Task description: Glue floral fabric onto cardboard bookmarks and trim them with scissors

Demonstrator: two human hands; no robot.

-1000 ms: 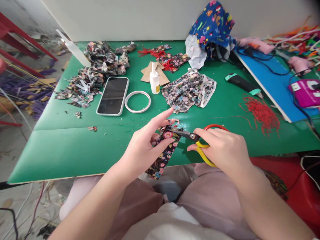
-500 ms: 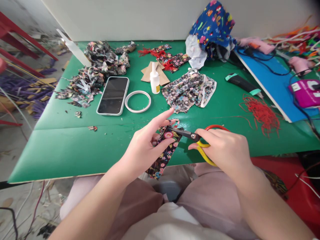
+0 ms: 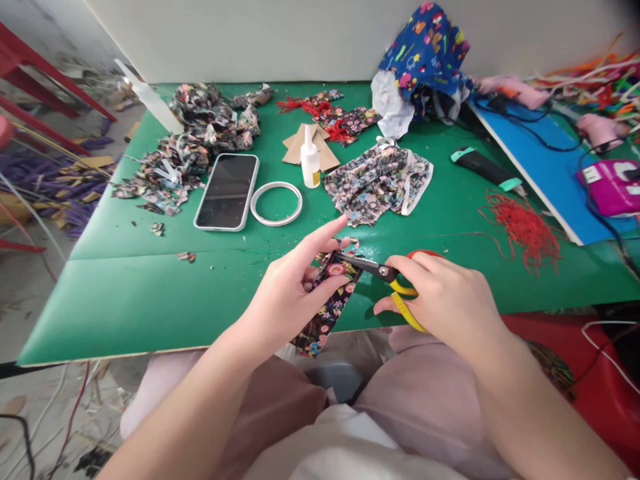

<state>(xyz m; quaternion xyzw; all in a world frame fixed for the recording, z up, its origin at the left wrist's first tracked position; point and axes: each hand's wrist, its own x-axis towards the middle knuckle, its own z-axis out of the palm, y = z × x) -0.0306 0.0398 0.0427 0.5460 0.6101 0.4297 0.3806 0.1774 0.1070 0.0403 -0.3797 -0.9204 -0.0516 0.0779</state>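
My left hand point(image 3: 287, 287) pinches a dark floral cloth strip point(image 3: 330, 310) between thumb and fingers, its index finger stretched out. The strip hangs down past the table's front edge. In my right hand point(image 3: 450, 290) is a pair of scissors point(image 3: 373, 266) with yellow and red handles. Their black blades lie across the upper end of the strip, close to my left fingers; the tips are partly hidden there. A floral fabric piece with pale edging point(image 3: 377, 180) lies just beyond my hands.
On the green table point(image 3: 150, 293) are a phone point(image 3: 226, 193), a white ring point(image 3: 277, 204), a small glue bottle point(image 3: 310, 163), crumpled floral scraps point(image 3: 200, 127) and a larger bottle point(image 3: 155, 103). To the right lie a utility knife point(image 3: 485, 170), red threads point(image 3: 525, 230) and a blue board point(image 3: 530, 160).
My right hand has shifted slightly left, and the scissor handles have come a little closer together. My left hand and the cloth strip are almost unmoved.
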